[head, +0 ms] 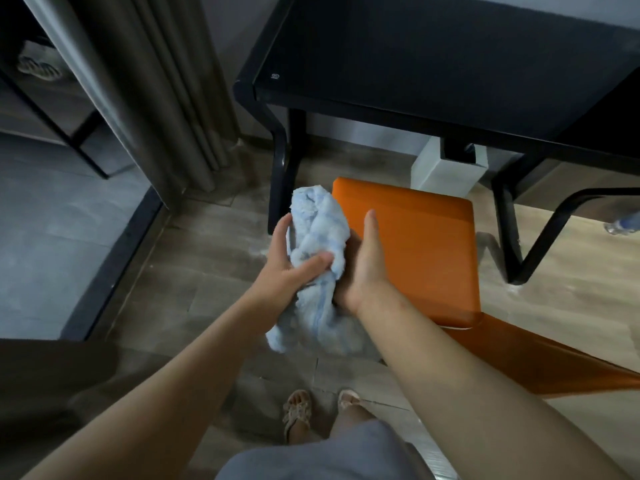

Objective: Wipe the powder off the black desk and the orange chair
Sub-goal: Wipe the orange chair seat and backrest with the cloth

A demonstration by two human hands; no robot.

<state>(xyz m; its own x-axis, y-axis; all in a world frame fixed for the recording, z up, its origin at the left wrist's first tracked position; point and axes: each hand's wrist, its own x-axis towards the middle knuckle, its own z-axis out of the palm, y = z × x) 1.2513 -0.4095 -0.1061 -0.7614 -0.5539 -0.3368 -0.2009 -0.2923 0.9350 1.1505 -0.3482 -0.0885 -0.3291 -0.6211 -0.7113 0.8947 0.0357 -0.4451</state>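
1. Left hand (pixel 294 261) and right hand (pixel 363 268) close together at frame centre, both clamped on a bunched light-blue cloth (pixel 318 237).
2. Left hand: thumb pressed across the cloth's front, fingers wrapped behind.
3. Right hand: cups the cloth's right side, thumb straight up; fingers hidden by folds.
4. Cloth sits over the left edge of the orange chair (pixel 422 244) seat; contact unclear.
5. Black desk (pixel 415 57) fills upper right; white box (pixel 446 174) beneath it.
6. Grey curtain (pixel 166 81) upper left; sandalled feet (pixel 298 410) bottom centre.
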